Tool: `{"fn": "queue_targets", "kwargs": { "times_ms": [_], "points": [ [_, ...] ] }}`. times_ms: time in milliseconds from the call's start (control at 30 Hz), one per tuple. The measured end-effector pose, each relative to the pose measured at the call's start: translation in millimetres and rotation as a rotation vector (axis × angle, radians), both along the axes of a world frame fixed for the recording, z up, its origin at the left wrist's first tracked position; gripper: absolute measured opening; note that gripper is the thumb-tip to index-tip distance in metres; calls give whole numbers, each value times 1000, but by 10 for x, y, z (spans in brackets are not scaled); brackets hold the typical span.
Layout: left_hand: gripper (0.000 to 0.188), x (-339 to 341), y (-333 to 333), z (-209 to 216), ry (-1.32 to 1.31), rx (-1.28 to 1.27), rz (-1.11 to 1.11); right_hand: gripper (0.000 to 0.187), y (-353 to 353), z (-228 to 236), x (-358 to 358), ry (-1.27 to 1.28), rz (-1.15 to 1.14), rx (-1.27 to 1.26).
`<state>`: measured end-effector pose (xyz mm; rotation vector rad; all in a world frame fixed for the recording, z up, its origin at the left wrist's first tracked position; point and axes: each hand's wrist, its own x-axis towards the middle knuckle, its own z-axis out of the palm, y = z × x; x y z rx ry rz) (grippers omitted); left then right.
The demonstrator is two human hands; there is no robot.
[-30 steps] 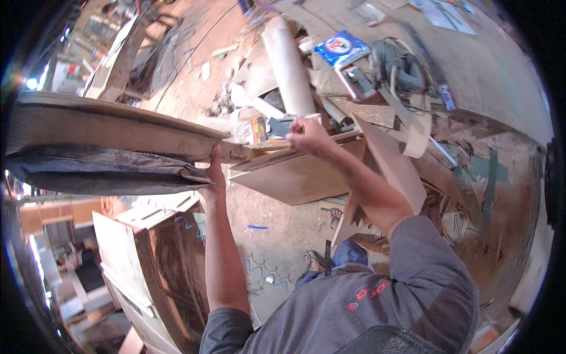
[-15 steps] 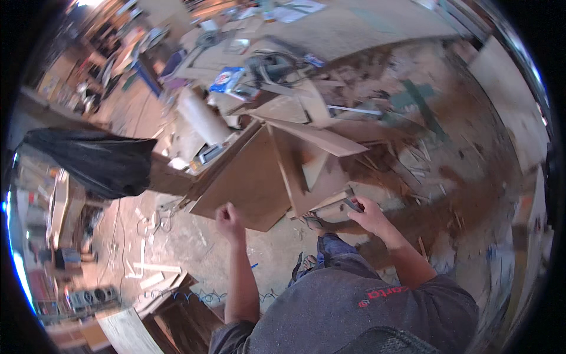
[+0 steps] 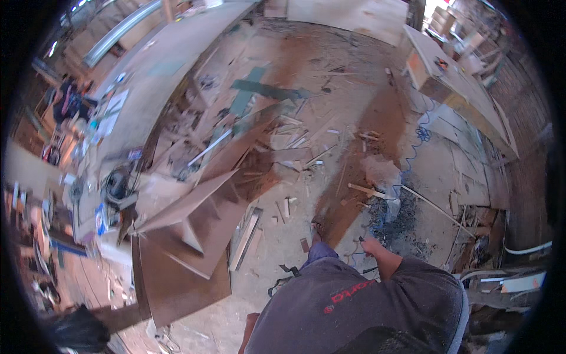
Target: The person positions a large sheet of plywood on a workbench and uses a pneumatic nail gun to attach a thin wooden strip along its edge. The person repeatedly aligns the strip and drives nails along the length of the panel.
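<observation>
My right hand (image 3: 372, 248) is beside my body, over the floor, with its fingers closed round a small dark object (image 3: 361, 239) whose kind I cannot make out. Of my left arm only a short bit of forearm (image 3: 250, 323) shows at the lower edge; the hand is out of sight. To my left stands a brown board assembly (image 3: 191, 289), with panels joined at angles. Long narrow wood strips (image 3: 246, 239) lie on the floor beside it. My foot (image 3: 316, 229) is ahead, near reddish-brown sawdust.
Wood scraps (image 3: 295, 135) litter the floor ahead. A long workbench (image 3: 177, 44) runs along the left, and a pale table (image 3: 466, 79) stands at the far right. A blue coiled hose (image 3: 423, 134) trails down near a dark debris patch (image 3: 407, 227). Sawdust (image 3: 377, 118) covers the floor's middle.
My view has swung to the right, so the board assembly now sits at the left. My left hand has dropped out of view, and my right hand has moved away from the boards.
</observation>
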<state>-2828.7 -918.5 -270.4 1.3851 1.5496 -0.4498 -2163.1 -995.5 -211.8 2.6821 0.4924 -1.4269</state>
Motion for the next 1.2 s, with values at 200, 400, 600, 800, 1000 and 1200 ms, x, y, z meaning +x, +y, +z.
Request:
{"fn": "queue_targets", "kwargs": {
  "times_ms": [200,400,600,800,1000,1200],
  "points": [
    [32,1002,1195,-5,257,176,-945,36,-272,-200,983,-69,509,216],
    [31,3325,3044,-18,-104,272,-70,38,-72,-4,2006,38,-399,285],
    [35,5856,4243,490,-577,505,-84,39,456,259,3081,-207,-269,350],
    [36,6724,5076,305,-415,459,-584,39,1381,-84,3558,-163,-368,441],
    [50,7827,5798,-60,6,258,-886,24,729,-1079,3858,-145,-23,279],
    [62,8981,7095,-24,-55,198,-1412,27,461,-1164,3903,-36,128,-18]
  ]
}}
